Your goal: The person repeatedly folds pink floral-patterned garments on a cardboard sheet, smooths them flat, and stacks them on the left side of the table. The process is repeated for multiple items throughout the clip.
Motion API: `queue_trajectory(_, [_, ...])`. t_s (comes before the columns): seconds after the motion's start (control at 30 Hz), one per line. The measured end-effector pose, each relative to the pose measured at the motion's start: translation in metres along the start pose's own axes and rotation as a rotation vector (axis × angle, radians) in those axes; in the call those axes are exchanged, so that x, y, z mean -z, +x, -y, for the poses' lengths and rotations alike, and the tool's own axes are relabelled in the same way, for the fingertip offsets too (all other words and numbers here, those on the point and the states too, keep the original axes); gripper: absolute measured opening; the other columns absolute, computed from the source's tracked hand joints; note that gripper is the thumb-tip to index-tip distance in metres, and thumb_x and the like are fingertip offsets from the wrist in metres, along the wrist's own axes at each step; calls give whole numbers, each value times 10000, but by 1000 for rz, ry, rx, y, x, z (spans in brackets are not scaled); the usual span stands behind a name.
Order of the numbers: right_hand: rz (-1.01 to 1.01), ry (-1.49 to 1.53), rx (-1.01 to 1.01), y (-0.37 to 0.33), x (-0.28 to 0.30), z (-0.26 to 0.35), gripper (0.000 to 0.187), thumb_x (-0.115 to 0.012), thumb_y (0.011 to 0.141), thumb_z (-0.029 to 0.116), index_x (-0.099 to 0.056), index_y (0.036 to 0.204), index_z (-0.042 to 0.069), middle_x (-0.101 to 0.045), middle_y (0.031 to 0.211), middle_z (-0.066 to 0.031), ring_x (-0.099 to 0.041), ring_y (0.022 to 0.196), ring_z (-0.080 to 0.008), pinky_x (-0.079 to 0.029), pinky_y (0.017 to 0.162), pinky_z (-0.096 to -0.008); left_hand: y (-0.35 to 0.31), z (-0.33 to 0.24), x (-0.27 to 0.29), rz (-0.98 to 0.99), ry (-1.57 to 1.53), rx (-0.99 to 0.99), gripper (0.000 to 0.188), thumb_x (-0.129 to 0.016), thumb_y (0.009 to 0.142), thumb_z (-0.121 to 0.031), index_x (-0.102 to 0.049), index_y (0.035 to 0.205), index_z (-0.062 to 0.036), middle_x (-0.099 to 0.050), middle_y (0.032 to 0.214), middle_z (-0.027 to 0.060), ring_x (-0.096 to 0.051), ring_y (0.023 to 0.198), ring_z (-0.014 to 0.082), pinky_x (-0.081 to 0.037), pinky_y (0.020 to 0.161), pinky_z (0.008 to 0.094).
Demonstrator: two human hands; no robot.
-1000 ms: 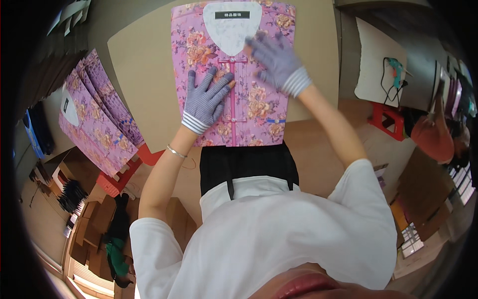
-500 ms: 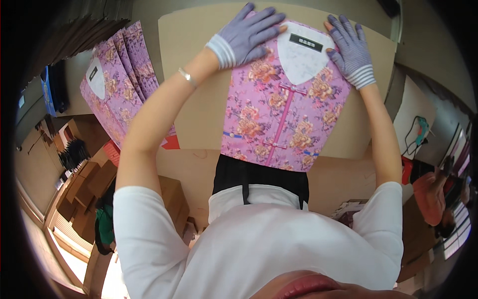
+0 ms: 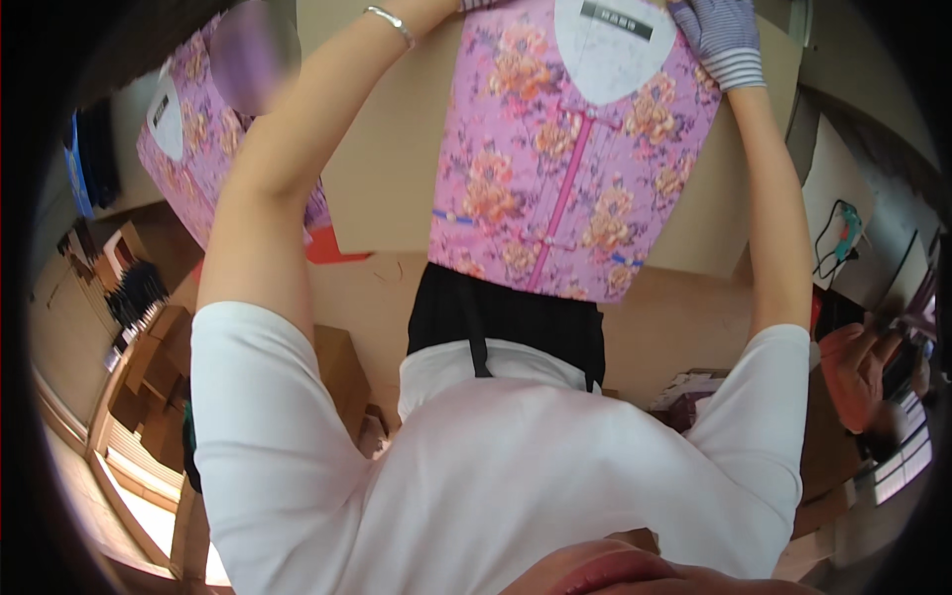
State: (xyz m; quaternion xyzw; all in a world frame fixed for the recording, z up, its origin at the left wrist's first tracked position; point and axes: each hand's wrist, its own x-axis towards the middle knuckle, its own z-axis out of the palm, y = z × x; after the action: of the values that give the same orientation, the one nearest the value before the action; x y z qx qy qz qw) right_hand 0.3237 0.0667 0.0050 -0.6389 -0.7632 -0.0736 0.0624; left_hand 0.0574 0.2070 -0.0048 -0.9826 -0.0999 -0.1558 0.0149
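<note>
Between the left forearm and folded shirt runs open tabletop; a narrower strip remains before the right forearm.

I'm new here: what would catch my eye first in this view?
Probably the folded pink floral garment at upper centre, with its white neck inset. Then the gloved right hand at its upper right corner, and the silver bracelet on the left forearm.
</note>
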Motion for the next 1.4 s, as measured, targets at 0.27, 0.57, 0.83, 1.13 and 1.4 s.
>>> queue_trajectory(0.27, [280, 414, 453, -164, 32, 147, 640, -626, 852, 388, -477, 1424, 143, -336, 1566, -47, -275, 1457, -279, -205, 1158, -577, -167, -216, 82, 509, -351, 44, 713, -587, 850, -400, -384, 1477, -127, -288, 1585, 95, -249, 1474, 268, -135, 1196, 541])
queue_trajectory(0.57, [626, 978, -94, -367, 89, 215, 388, -580, 924, 218, -580, 1296, 107, -627, 1286, -95, -572, 1224, -308, -424, 1063, -431, -295, -372, 106, 480, -686, 496, 472, -531, 963, -269, -486, 1372, -39, -493, 1421, 128, -450, 1331, 296, -332, 1120, 467])
queue_trajectory(0.83, [462, 1795, -1102, -385, 49, 169, 425, -545, 1006, 272, -536, 1314, -21, -659, 1141, -132, -684, 994, -238, -522, 899, -333, -247, -314, 135, -110, -723, 1374, 209, -673, 875, -182, -668, 1036, -49, -689, 1077, 146, -666, 998, 226, -512, 901, 359])
queue_trajectory(1.13, [159, 1856, -548, -269, 188, 197, 423, -526, 979, 152, -495, 1349, -51, -662, 1082, -145, -689, 875, -271, -564, 796, -375, -152, -332, 121, -171, -379, 699, 534, -671, 786, -67, -592, 1312, -112, -588, 1315, 175, -556, 1240, 344, -414, 1071, 428])
queue_trajectory(1.4, [104, 1573, -548, -249, 213, 178, 331, -509, 995, 100, -560, 1289, -40, -697, 1049, -164, -686, 884, -207, -537, 874, -324, -167, -303, 176, -1315, -1596, 1476, 21, -568, 970, -96, -584, 970, -109, -608, 884, -11, -555, 739, 77, -496, 646, 209])
